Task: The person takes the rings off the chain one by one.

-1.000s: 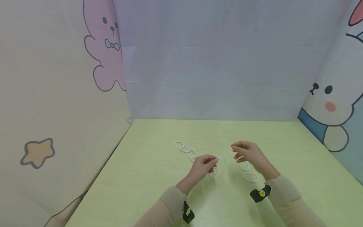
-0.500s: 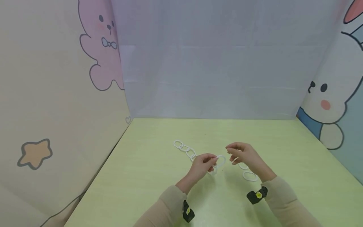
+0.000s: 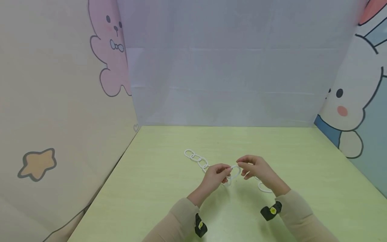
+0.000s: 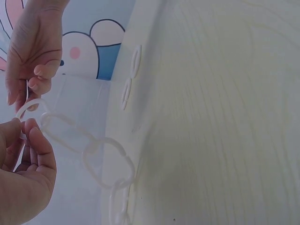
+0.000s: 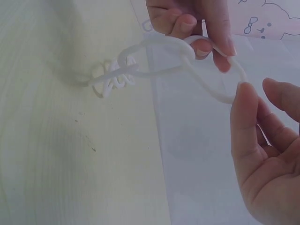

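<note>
Between the thumb and fingers of my left hand [image 3: 214,178] is pinched the end link [image 5: 239,65] of a white plastic chain, held above the table. Further chain links [image 4: 110,161] hang from it, and the rest of the chain [image 3: 203,163] trails onto the table at the far left, partly hidden behind the hand. My right hand [image 3: 258,169] is at the right side of that end link. In the right wrist view one fingertip [image 5: 246,91] is at the link's edge, with thumb and forefinger apart. Two loose white links [image 4: 136,61] lie beneath the right hand, partly covered by it.
The pale yellow-green table [image 3: 169,201] reaches back to a plain light curtain [image 3: 223,84]. Cartoon-printed cloth [image 3: 60,101] stands along the left, and a similar one with a rabbit [image 3: 347,111] along the right. A cable [image 3: 66,223] runs at the lower left.
My right hand has moved left and slightly down, from apart to right beside the held link. The left hand keeps its pinch and has hardly moved.
</note>
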Motion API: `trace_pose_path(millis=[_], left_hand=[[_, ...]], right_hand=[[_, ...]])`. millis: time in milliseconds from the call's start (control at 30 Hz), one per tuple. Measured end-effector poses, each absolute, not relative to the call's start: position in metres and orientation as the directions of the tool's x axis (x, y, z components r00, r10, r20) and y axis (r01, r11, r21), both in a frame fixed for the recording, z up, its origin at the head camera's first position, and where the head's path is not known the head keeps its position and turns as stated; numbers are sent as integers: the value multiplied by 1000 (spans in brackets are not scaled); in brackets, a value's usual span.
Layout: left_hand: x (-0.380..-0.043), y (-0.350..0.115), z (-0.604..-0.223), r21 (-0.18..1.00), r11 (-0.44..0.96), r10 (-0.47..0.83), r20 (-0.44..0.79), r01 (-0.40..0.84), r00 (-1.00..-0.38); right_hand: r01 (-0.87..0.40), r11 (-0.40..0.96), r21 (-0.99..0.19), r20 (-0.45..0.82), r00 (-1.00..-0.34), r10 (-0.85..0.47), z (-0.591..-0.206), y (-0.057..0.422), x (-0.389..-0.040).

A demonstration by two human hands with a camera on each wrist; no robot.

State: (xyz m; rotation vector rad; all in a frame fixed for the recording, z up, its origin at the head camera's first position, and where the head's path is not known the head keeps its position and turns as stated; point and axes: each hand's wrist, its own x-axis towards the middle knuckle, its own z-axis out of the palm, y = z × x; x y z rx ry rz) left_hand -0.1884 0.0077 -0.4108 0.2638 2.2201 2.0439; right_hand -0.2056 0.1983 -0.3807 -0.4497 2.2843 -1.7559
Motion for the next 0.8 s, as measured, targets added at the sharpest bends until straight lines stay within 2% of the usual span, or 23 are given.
trace_pose_path(millis=[800], left_hand=[[-188,10,-415,996,69,215,45,61,-976]], right_hand=[[-81,243,-967,-23,-918,-396,-385,195,-201]])
